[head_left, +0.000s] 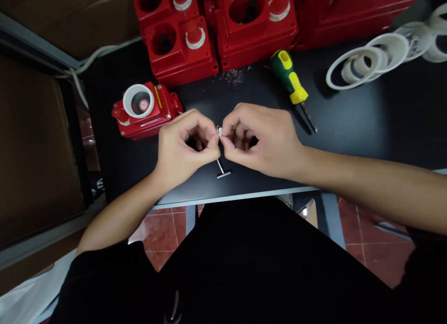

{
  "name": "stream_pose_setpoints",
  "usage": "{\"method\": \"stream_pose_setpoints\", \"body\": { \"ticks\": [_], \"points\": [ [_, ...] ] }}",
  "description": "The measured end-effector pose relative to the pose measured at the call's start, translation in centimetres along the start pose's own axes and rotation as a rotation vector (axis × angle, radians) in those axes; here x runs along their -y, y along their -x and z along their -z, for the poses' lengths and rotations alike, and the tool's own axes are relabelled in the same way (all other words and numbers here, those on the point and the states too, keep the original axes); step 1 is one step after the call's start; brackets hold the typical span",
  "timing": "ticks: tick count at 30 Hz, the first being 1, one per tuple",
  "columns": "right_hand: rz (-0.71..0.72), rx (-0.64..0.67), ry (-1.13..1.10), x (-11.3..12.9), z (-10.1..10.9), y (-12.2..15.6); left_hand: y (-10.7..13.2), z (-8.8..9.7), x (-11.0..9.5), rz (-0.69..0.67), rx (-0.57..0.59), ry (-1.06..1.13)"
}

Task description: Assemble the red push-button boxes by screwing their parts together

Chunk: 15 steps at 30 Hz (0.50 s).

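Observation:
A tiny white and metallic piece (219, 131) is pinched between both hands above the front part of the black table. My left hand (186, 145) grips it from the left with thumb and forefinger. From the right, my right hand (260, 138) holds it in a like pinch, the fingertips of both hands nearly meeting. Just below them shows a slim metal T-shaped part (221, 169); its upper end is hidden by my left hand, so I cannot tell whether it joins the small piece. Left of my left hand sits a red box (153, 119) with a white ring (138, 101) on top.
A green and yellow screwdriver (289, 79) lies right of my hands, tip towards me. Larger red boxes (185, 58) line the back, with small debris (233, 76) before them. Several white rings (354, 68) stand at the right. A cardboard panel (38, 142) borders the left.

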State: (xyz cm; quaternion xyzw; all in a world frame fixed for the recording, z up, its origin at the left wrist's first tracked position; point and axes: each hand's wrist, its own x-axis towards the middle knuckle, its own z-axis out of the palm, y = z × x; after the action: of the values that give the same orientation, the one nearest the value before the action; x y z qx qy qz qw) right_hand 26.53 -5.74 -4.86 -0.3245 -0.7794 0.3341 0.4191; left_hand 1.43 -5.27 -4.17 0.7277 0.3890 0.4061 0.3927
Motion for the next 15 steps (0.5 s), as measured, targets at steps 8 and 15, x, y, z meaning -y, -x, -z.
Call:
{"method": "stream_pose_setpoints", "body": {
  "ticks": [8, 15],
  "points": [
    [0.021, 0.007, 0.052, 0.01, 0.07, -0.24, -0.01, -0.12, -0.06, -0.002, 0.012, -0.009],
    [-0.081, 0.0, -0.014, 0.47, 0.2, -0.21, -0.18, -0.21, -0.22, 0.012, -0.009, -0.025]
  ]
}}
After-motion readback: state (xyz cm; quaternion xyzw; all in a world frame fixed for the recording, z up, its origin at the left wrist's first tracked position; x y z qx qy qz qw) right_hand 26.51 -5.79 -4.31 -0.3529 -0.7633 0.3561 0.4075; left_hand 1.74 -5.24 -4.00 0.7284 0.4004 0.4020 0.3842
